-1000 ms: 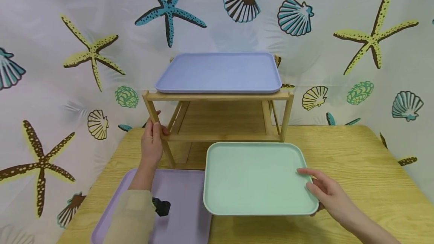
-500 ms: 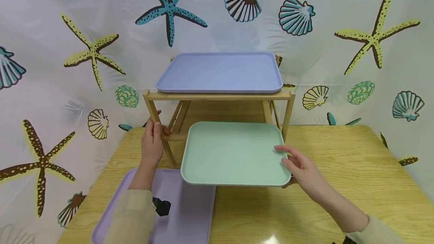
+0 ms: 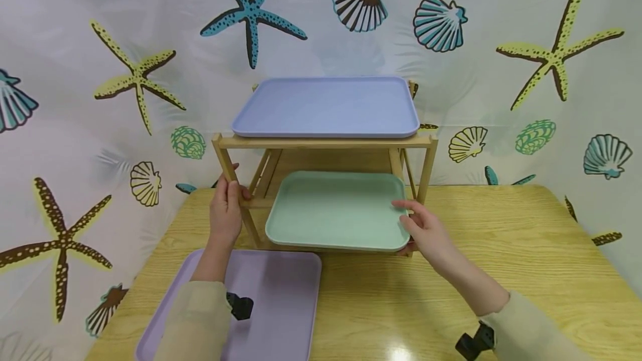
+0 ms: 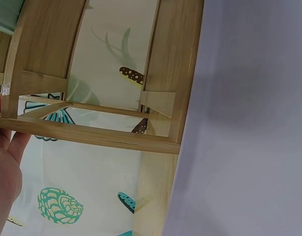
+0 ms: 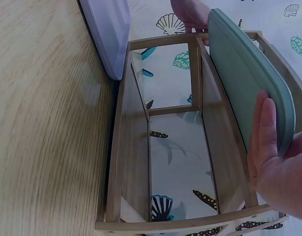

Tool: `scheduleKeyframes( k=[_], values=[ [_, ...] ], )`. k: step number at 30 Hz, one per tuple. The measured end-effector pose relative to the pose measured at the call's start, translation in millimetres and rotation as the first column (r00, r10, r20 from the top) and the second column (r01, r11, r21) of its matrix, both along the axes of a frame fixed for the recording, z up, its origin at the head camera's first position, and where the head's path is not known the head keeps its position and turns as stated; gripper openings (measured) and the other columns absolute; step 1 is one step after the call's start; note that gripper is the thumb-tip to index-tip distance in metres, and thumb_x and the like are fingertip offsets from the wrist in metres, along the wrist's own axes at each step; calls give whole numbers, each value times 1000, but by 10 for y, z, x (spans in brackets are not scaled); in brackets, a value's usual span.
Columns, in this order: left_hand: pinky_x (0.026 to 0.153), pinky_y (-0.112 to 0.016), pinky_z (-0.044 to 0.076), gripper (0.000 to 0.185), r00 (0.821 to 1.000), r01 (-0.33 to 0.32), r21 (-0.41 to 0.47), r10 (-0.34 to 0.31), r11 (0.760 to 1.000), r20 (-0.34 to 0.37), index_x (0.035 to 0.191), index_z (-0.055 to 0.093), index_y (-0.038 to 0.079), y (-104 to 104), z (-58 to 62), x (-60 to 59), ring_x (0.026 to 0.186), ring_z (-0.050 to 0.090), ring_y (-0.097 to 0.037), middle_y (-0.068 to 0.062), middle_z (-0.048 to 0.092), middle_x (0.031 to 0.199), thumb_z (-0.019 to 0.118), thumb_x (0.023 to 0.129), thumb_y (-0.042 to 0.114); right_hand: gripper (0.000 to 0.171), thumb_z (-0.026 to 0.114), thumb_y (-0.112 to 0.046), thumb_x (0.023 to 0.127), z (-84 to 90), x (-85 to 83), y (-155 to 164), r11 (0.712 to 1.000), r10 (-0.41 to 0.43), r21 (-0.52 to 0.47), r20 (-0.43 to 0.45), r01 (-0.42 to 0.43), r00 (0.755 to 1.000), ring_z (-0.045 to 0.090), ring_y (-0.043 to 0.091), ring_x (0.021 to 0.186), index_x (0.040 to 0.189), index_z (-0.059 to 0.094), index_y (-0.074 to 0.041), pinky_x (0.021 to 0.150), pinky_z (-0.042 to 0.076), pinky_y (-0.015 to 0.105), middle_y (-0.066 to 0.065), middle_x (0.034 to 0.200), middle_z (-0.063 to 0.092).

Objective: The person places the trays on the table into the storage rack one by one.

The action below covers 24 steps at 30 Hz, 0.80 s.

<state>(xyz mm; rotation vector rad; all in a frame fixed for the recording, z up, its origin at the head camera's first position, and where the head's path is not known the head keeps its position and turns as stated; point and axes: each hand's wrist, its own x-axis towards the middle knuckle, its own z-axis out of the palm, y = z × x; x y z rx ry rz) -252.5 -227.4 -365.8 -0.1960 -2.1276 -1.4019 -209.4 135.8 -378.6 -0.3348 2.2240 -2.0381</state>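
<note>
A mint-green tray [image 3: 337, 210] overlaps the middle shelf of a wooden rack [image 3: 326, 142], its rear part inside the frame and its front jutting out. My right hand [image 3: 427, 234] pinches its right edge, index finger and thumb on top, other fingers underneath. In the right wrist view, the straight fingers lie along the underside of the green tray [image 5: 249, 73]. With my left hand [image 3: 224, 210] I grip the rack's left front post. On the rack's top shelf lies a periwinkle-blue tray [image 3: 326, 107].
A lilac tray [image 3: 281, 294] lies on the wooden table [image 3: 501, 249] at the front left, below my left forearm. The rack's bottom shelf [image 5: 134, 162] sits beneath the green tray. Behind everything hangs a cloth [image 3: 466, 88] printed with starfish and shells.
My right hand has carried the green tray leftward and away from me, from in front of the rack onto the level of its middle shelf. The left hand has stayed on the post.
</note>
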Motion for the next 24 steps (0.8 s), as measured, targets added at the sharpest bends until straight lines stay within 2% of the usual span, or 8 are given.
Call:
scheduleKeyframes(
  k=[7, 13, 20, 24],
  values=[
    [78, -28, 44, 38, 1000, 2, 3, -2, 1000, 19, 141, 44, 4, 3, 8, 4, 83, 57, -28, -29, 55, 87, 33, 108, 19, 36, 42, -7, 103, -7, -75, -85, 998, -28, -64, -54, 24, 998, 66, 19, 67, 136, 44, 6, 57, 56, 36, 16, 91, 61],
    [78, -29, 44, 38, 1000, -3, 1, 3, 1000, 24, 141, 44, 5, 5, 5, 7, 82, 57, -26, -29, 54, 88, 32, 108, 19, 40, 46, -11, 103, -27, -126, -99, 997, -48, -64, -7, 47, 999, 62, 14, 77, 141, 40, 2, 67, 56, 36, 20, 102, 57],
    [77, -25, 44, 37, 1000, 5, 5, -5, 1000, -12, 139, 45, 2, 0, -15, -9, 80, 58, -23, -27, 56, 83, 33, 107, 16, 75, 66, -3, 91, -68, -91, -48, 996, 87, -10, -59, -88, 994, 56, 22, 96, 151, 21, -4, 69, 54, 32, 28, 133, 46],
    [76, -24, 44, 37, 1000, 4, 7, -4, 1000, -21, 139, 46, 2, 2, -21, -14, 78, 58, -17, -26, 56, 82, 33, 107, 16, 76, 69, 1, 88, -124, -99, -30, 995, 97, 5, -104, -97, 990, 53, 25, 101, 150, 24, -2, 70, 54, 31, 27, 132, 47]
  ],
)
